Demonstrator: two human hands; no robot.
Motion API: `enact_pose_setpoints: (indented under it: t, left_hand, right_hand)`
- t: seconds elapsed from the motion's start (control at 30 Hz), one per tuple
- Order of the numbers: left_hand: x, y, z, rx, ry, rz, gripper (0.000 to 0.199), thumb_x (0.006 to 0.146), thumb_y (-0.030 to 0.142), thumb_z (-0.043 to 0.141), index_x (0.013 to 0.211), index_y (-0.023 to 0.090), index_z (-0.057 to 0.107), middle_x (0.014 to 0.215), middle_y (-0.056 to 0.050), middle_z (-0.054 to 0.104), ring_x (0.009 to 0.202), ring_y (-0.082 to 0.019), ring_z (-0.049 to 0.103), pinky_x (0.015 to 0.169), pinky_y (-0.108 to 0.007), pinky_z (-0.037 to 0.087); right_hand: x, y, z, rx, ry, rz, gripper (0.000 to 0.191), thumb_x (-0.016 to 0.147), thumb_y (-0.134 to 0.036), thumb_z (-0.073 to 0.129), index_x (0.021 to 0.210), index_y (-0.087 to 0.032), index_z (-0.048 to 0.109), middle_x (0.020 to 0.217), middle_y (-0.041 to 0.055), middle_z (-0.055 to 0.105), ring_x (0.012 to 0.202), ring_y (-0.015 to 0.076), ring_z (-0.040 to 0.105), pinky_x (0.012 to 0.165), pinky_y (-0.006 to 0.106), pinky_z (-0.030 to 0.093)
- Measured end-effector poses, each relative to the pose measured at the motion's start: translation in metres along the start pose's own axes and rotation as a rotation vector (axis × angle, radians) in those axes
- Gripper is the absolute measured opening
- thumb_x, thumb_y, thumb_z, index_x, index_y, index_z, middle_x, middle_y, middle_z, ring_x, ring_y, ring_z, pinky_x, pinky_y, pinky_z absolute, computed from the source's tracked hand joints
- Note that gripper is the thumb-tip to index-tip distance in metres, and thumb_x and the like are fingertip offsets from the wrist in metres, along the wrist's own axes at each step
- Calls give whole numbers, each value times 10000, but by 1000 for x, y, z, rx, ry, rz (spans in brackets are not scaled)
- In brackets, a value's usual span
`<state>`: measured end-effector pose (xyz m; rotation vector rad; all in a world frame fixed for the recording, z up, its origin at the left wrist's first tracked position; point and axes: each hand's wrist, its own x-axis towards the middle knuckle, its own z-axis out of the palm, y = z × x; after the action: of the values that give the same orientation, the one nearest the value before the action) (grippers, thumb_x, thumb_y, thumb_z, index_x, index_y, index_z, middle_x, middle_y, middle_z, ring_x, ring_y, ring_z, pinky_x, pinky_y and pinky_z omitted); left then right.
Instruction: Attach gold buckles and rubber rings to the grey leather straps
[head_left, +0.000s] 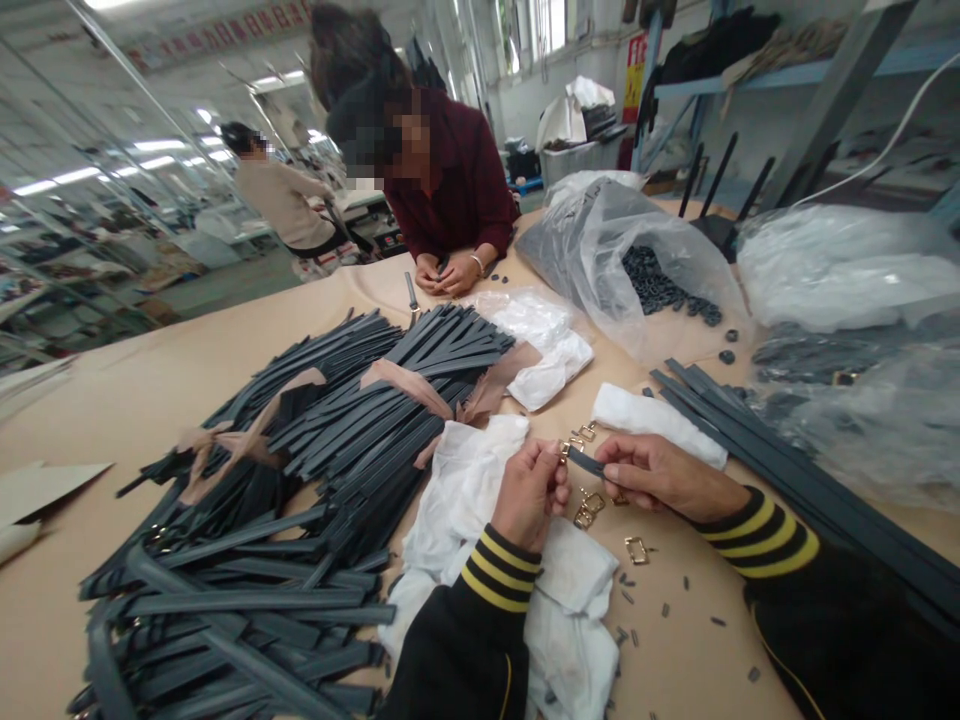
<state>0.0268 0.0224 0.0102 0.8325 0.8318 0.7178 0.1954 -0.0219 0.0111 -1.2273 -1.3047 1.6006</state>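
Observation:
My left hand (531, 492) is closed on a gold buckle (571, 447), pinched between thumb and fingers. A dark grey strap (586, 461) runs from that buckle to my right hand (651, 474), whose thumb and fingers are closed on it. Several loose gold buckles (589, 508) lie on the table just below and above my hands, and another buckle (637, 550) sits nearer to me. White cloth (577, 565) lies under and beside my left wrist. Small dark pieces (665, 609) are scattered at the lower right.
Bundles of grey straps (390, 400) tied with pinkish cloth cover the left of the table (247, 350). Longer straps (795, 470) lie at the right. Behind are a clear bag (592, 250) of dark loops and a person (457, 180) leaning on the table. Another person (281, 195) sits farther back.

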Motion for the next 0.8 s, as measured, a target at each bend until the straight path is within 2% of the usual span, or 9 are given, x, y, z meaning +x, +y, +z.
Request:
enact_pose_setpoints:
  t: [0.1, 0.23, 0.4, 0.47, 0.6, 0.7, 0.8]
  left_hand:
    - [-1, 1, 0, -114, -78, -71, 336, 677, 424, 602, 679, 176, 375, 481, 90, 341, 354, -12, 297, 307, -99, 175]
    - [-2, 3, -3, -292, -252, -192, 312, 690, 354, 608, 657, 179, 351, 475, 87, 285, 357, -14, 253, 308, -102, 146]
    - [-6, -1, 0, -389, -408, -287, 270, 679, 313, 616, 640, 144, 408, 490, 77, 255, 376, -12, 254, 316, -119, 134]
    - [-8, -4, 5, -356, -394, -306, 263, 686, 326, 610, 649, 124, 446, 485, 77, 256, 369, -8, 246, 316, -127, 125]
    - [-9, -8, 11, -259, -274, -250, 277, 698, 357, 601, 654, 121, 464, 466, 81, 271, 351, -6, 250, 325, -141, 126]
    - [-9, -9, 13, -202, -238, -255, 312, 682, 406, 603, 645, 134, 454, 459, 88, 263, 347, -8, 241, 334, -152, 121]
    - [-8, -10, 14, -102, -218, -222, 304, 690, 422, 577, 674, 141, 460, 470, 83, 288, 354, -19, 249, 345, -163, 141]
  right_hand:
    - [-2, -2, 0, 18, -37, -3, 265, 765, -388, 534, 874, -154, 473, 652, -12, 557, 396, 29, 379, 366, 165, 239]
    - [-4, -7, 1, 42, -74, -12, 247, 776, -382, 525, 856, -149, 497, 650, -14, 538, 396, 22, 358, 366, 160, 222]
    - [-3, -5, 6, 49, -79, -44, 227, 799, -369, 502, 854, -148, 495, 660, -10, 521, 403, 22, 351, 363, 158, 216]
    - [-1, -2, 10, 30, -33, -65, 225, 796, -375, 502, 847, -158, 475, 632, -20, 505, 405, 30, 355, 359, 157, 229]
    - [2, 2, 20, -85, 162, -103, 228, 761, -380, 532, 805, -189, 416, 571, -47, 468, 393, 52, 389, 350, 166, 284]
    - [3, 2, 26, -264, 291, -113, 217, 775, -369, 493, 886, -200, 415, 582, -34, 508, 397, 88, 450, 364, 201, 351]
    - [4, 1, 28, -470, 301, -217, 169, 810, -331, 439, 915, -203, 473, 670, 6, 573, 556, 144, 556, 520, 260, 453]
